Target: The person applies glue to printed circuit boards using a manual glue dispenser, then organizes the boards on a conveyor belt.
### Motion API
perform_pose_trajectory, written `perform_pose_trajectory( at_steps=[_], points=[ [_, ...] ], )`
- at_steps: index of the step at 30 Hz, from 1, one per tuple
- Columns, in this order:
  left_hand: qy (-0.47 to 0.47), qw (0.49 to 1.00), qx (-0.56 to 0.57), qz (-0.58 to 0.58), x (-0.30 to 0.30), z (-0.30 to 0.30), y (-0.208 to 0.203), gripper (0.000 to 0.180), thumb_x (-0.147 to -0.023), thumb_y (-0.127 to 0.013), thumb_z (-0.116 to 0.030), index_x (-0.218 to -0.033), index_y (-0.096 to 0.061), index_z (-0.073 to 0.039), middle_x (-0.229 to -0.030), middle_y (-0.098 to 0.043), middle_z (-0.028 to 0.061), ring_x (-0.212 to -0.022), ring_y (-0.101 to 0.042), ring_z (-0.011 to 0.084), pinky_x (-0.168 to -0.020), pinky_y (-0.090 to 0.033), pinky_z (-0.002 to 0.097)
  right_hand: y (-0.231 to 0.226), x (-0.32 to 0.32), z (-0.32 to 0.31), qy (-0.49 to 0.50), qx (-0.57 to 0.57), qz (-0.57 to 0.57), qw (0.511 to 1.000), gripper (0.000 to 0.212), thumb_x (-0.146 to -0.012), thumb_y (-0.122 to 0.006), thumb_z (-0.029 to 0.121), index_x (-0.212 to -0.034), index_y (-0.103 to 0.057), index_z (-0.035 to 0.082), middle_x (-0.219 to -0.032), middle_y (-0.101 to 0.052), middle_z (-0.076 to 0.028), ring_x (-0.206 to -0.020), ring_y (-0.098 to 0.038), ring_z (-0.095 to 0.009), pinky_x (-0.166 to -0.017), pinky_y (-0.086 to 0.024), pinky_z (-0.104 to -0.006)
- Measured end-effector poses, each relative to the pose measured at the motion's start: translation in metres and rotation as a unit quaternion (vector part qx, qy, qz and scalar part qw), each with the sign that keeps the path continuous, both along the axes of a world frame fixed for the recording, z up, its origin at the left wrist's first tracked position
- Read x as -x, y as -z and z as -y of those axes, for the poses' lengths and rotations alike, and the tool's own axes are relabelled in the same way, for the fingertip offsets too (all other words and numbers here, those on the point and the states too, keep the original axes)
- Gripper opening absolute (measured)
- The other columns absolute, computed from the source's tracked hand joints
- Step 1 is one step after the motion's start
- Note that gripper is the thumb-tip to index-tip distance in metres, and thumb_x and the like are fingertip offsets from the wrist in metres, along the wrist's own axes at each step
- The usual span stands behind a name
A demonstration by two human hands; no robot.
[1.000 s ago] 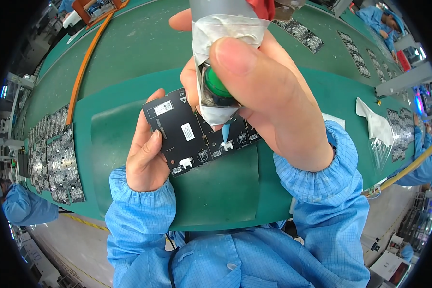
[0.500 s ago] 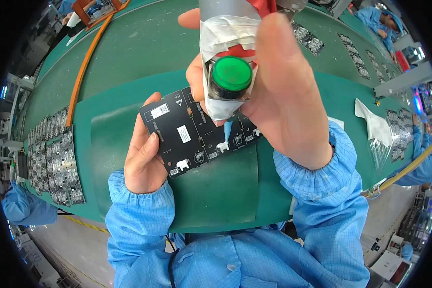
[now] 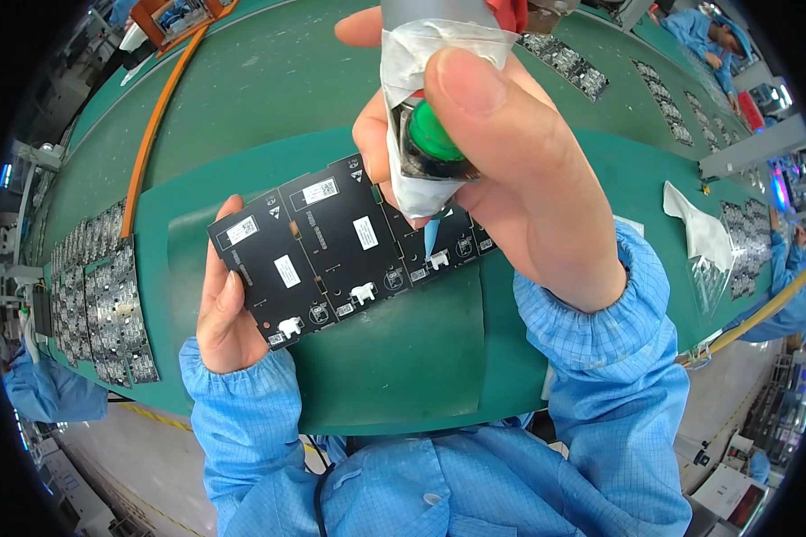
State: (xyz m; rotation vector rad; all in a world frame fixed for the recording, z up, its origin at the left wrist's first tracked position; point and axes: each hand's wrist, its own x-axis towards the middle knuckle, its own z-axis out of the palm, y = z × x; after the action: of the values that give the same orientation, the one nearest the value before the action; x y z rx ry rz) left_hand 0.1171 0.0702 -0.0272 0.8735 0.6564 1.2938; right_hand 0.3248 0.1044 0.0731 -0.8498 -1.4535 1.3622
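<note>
My left hand (image 3: 221, 320) grips the left end of a black circuit board panel (image 3: 333, 255), thumb on top and fingers underneath. The panel is held tilted above the mat, its right end rising behind my other hand. White labels (image 3: 364, 233) and several white lumps (image 3: 363, 293) show on its face. My right hand (image 3: 546, 170) is wrapped round a handheld dispenser (image 3: 448, 45) bound in white tape, my thumb by its green button (image 3: 432, 134). The dispenser's blue tapered tip (image 3: 431, 240) points down at the third white lump (image 3: 439, 259), apparently touching it.
A green mat (image 3: 394, 376) covers the bench under the panel. Stacked circuit boards (image 3: 103, 309) lie on the left, more boards (image 3: 569, 67) at the far right. A white cloth (image 3: 694, 228) and an orange strip (image 3: 158, 125) lie on the bench. Other people work around it.
My left hand has slid the panel leftward, so more of it shows. The dispenser has tilted and its tip now sits at a lump farther along the panel. My right thumb has moved over the button's edge.
</note>
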Motion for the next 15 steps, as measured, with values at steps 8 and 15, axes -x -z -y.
perform_pose_trajectory(
  at_steps=[8, 15],
  points=[
    [0.004, 1.0, 0.003, -0.005, 0.002, -0.0003, -0.0004, 0.068, -0.081, -0.049, -0.022, -0.132, -0.009, -0.003, -0.126, -0.033, 0.0196, -0.114, -0.039, 0.0316, -0.09, -0.039, 0.0425, -0.0009, 0.0016, -0.0018, 0.017, 0.007, 0.015, 1.0, 0.052, -0.083, -0.04, 0.042, -0.114, -0.039, 0.001, -0.073, -0.053, -0.007, -0.062, -0.048, -0.01, -0.053, -0.039, -0.0236],
    [-0.028, 1.0, 0.005, -0.004, 0.0004, -0.0007, -0.0004, 0.068, -0.08, -0.05, -0.022, -0.132, -0.011, -0.003, -0.125, -0.035, 0.0196, -0.114, -0.04, 0.0313, -0.09, -0.039, 0.0424, -0.0004, -0.001, -0.0036, -0.003, 0.005, 0.008, 1.0, 0.051, -0.083, -0.041, 0.042, -0.114, -0.039, 0.001, -0.073, -0.053, -0.007, -0.062, -0.048, -0.01, -0.053, -0.039, -0.024]
  ],
)
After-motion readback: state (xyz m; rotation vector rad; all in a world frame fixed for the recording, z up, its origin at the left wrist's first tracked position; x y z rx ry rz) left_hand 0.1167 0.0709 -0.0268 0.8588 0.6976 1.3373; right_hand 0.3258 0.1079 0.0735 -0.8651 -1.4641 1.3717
